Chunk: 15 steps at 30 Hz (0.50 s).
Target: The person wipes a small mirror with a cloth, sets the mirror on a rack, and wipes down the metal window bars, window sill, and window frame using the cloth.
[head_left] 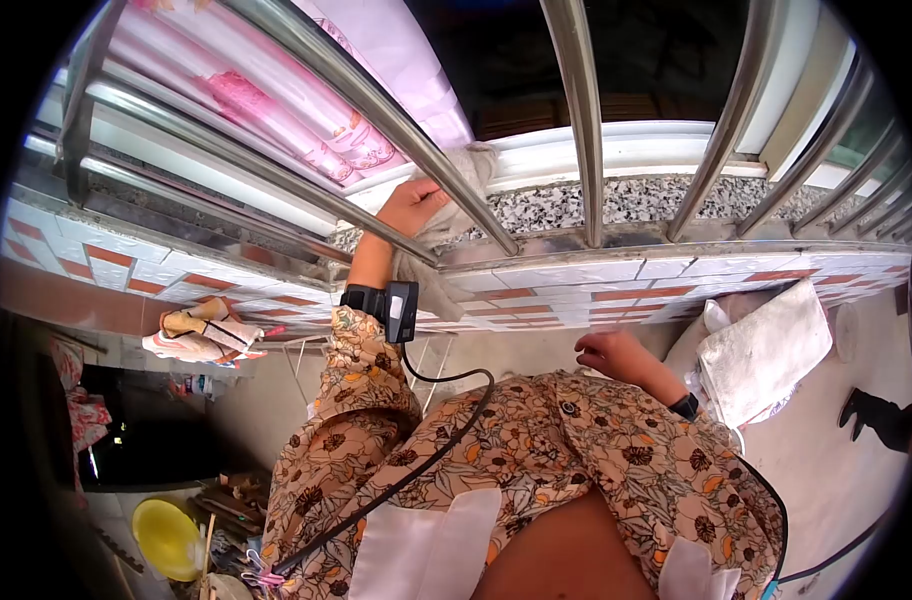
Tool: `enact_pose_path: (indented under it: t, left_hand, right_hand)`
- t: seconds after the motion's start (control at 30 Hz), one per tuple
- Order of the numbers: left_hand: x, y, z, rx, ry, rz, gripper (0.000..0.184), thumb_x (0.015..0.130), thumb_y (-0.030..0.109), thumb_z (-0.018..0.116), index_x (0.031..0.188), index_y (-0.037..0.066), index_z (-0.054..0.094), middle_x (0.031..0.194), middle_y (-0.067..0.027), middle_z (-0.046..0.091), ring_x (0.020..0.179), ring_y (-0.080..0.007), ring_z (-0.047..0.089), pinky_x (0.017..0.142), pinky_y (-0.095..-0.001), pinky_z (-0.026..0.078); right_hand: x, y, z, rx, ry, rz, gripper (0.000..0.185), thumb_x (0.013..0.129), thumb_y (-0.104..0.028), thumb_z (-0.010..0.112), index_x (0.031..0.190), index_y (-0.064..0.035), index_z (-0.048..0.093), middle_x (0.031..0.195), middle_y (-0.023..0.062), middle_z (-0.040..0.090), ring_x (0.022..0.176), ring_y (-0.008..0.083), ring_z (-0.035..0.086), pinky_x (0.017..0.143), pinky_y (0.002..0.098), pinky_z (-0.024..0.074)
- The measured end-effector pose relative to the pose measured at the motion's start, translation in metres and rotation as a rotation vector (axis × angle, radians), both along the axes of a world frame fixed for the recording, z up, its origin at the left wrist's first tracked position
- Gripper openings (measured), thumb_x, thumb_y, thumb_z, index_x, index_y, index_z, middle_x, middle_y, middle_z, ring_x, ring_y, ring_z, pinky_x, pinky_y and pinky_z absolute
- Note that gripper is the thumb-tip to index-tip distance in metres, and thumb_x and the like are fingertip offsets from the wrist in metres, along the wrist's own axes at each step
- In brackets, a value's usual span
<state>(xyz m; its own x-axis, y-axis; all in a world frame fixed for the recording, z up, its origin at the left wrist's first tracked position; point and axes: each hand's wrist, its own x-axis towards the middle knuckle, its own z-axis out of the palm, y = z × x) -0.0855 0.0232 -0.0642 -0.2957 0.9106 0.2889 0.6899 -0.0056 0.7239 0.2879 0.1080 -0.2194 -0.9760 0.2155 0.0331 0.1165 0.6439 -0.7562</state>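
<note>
Between the metal bars, my left hand [413, 207] reaches in to the window ledge. Its fingers are closed on a greyish cloth [466, 185], part of which hangs down over the ledge's front edge. Speckled granite [616, 200] forms the sill beside the cloth, under the white window frame [616, 150]. My right hand [616, 352] hangs low in front of the tiled wall, apart from it. Its fingers are loosely bent and slightly apart, with nothing seen in them.
Metal window bars [582, 120] stand around the left arm. A pink curtain [246, 90] hangs behind them. White folded sacking [761, 355] lies at right, near a person's dark shoe [861, 412]. A yellow basin [168, 540] sits lower left. Cables run along my sleeves.
</note>
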Motion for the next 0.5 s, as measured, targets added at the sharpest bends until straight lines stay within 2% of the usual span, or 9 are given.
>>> enact_pose_path:
  t: [0.03, 0.07, 0.1, 0.23, 0.3, 0.33, 0.37, 0.47, 0.5]
  left_hand:
    - [0.0, 0.007, 0.002, -0.138, 0.14, -0.091, 0.021, 0.088, 0.016, 0.058, 0.099, -0.001, 0.062, 0.084, -0.0084, 0.066, 0.081, -0.0086, 0.056, 0.074, -0.0265, 0.045]
    - [-0.006, 0.013, 0.004, -0.208, 0.245, -0.094, 0.021, 0.087, 0.018, 0.058, 0.097, 0.0, 0.063, 0.084, -0.011, 0.067, 0.081, -0.0166, 0.061, 0.074, -0.0302, 0.046]
    - [-0.004, 0.009, 0.001, -0.212, 0.235, -0.092, 0.021, 0.087, 0.018, 0.058, 0.097, 0.0, 0.063, 0.084, -0.011, 0.067, 0.081, -0.0166, 0.061, 0.074, -0.0302, 0.046]
    - [-0.001, 0.005, 0.004, -0.084, 0.384, -0.128, 0.019, 0.082, 0.019, 0.063, 0.083, 0.001, 0.055, 0.072, -0.0127, 0.051, 0.07, -0.0233, 0.052, 0.065, -0.0369, 0.043]
    - [-0.004, -0.001, 0.005, -0.302, 0.416, -0.019, 0.032, 0.084, 0.033, 0.06, 0.104, 0.008, 0.063, 0.099, -0.0181, 0.062, 0.094, -0.0357, 0.058, 0.081, -0.0411, 0.046]
    - [-0.005, -0.004, 0.004, -0.258, 0.413, -0.056, 0.041, 0.083, 0.04, 0.06, 0.106, 0.006, 0.062, 0.1, -0.019, 0.062, 0.096, -0.0354, 0.058, 0.084, -0.0416, 0.045]
    - [-0.003, -0.007, 0.004, -0.258, 0.412, -0.057, 0.041, 0.083, 0.04, 0.06, 0.106, 0.006, 0.062, 0.1, -0.019, 0.062, 0.096, -0.0354, 0.058, 0.084, -0.0416, 0.045]
    - [-0.001, -0.03, 0.001, -0.345, 0.465, 0.12, 0.051, 0.08, 0.045, 0.062, 0.108, 0.002, 0.059, 0.101, -0.0219, 0.061, 0.096, -0.0366, 0.057, 0.085, -0.0414, 0.045]
    - [-0.009, -0.039, -0.007, -0.423, 0.637, 0.319, 0.055, 0.079, 0.046, 0.062, 0.108, 0.0, 0.059, 0.101, -0.0234, 0.06, 0.096, -0.0379, 0.057, 0.085, -0.0416, 0.045]
  right_hand:
    - [0.003, 0.002, -0.007, -0.006, 0.001, -0.002, 0.018, 0.08, -0.022, 0.063, 0.092, -0.0088, 0.062, 0.078, 0.0115, 0.064, 0.069, 0.0297, 0.062, 0.063, 0.0382, 0.0496]
    - [0.006, 0.003, -0.011, -0.007, -0.011, 0.018, 0.019, 0.08, -0.023, 0.062, 0.092, -0.009, 0.062, 0.078, 0.0117, 0.064, 0.07, 0.0301, 0.062, 0.063, 0.0386, 0.0497]
    - [0.009, 0.004, -0.015, -0.01, -0.025, 0.039, 0.019, 0.08, -0.024, 0.062, 0.093, -0.0092, 0.062, 0.078, 0.0119, 0.064, 0.07, 0.0305, 0.062, 0.064, 0.039, 0.0497]
    - [0.009, 0.007, -0.014, 0.02, 0.009, 0.031, 0.019, 0.081, -0.024, 0.062, 0.093, -0.009, 0.062, 0.078, 0.0117, 0.064, 0.07, 0.0309, 0.062, 0.064, 0.039, 0.0497]
    - [0.009, 0.007, -0.003, -0.012, 0.024, -0.041, 0.019, 0.079, -0.025, 0.061, 0.09, -0.009, 0.062, 0.073, 0.0114, 0.064, 0.068, 0.0318, 0.062, 0.063, 0.0404, 0.0495]
    - [0.01, 0.009, -0.003, -0.011, 0.019, -0.042, 0.019, 0.079, -0.025, 0.061, 0.09, -0.009, 0.062, 0.073, 0.0114, 0.064, 0.068, 0.0318, 0.062, 0.063, 0.0404, 0.0495]
    - [0.01, 0.01, -0.002, -0.006, 0.012, -0.06, 0.019, 0.08, -0.024, 0.061, 0.09, -0.0091, 0.062, 0.073, 0.011, 0.065, 0.069, 0.0313, 0.062, 0.063, 0.0401, 0.0496]
    - [0.013, 0.005, -0.003, -0.033, 0.007, -0.081, 0.019, 0.08, -0.024, 0.061, 0.092, -0.0092, 0.062, 0.073, 0.0105, 0.065, 0.069, 0.0305, 0.062, 0.062, 0.0396, 0.0496]
    - [0.017, 0.004, -0.001, -0.045, 0.006, -0.091, 0.019, 0.08, -0.025, 0.061, 0.092, -0.0093, 0.063, 0.073, 0.0104, 0.065, 0.069, 0.0303, 0.063, 0.062, 0.0395, 0.0496]
